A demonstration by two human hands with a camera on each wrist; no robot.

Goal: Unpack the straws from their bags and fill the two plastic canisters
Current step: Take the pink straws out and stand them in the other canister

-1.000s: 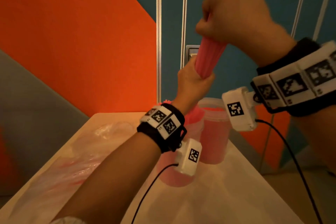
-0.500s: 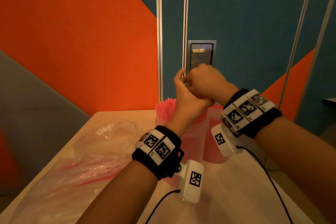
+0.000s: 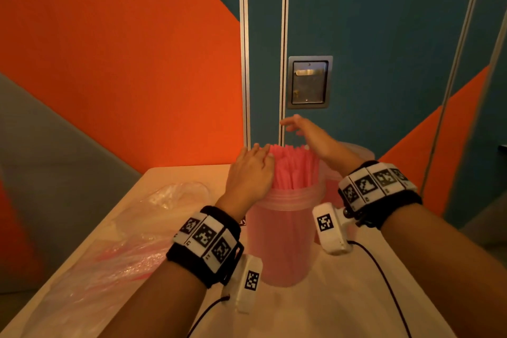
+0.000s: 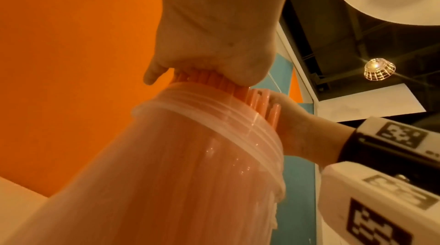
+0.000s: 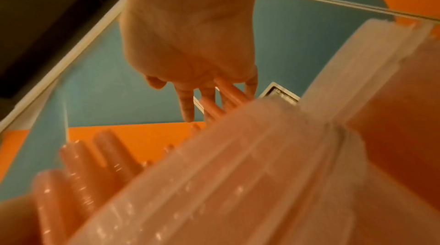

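Observation:
A clear plastic canister [image 3: 285, 233] stands on the table, packed with pink straws [image 3: 295, 170] that stick out above its rim. My left hand [image 3: 255, 164] rests against the left side of the straw tops with fingers nearly straight; in the left wrist view its palm [image 4: 214, 38] presses on the straws [image 4: 209, 78]. My right hand [image 3: 300, 130] hovers over the right back of the bundle, fingers spread, holding nothing; its fingers [image 5: 188, 106] brush a few straw ends [image 5: 228, 91]. A second canister [image 3: 356, 151] stands behind to the right, mostly hidden by my right wrist.
Crumpled clear plastic bags [image 3: 129, 239], one with pink straws inside, lie along the left of the table [image 3: 343, 310]. An orange and teal wall with a metal recessed handle [image 3: 309, 82] stands just behind. Cables hang from both wrist cameras.
A second ago both hands held a straw bundle high in the air. They brought it down into the near canister, and my right hand has let go and spread its fingers.

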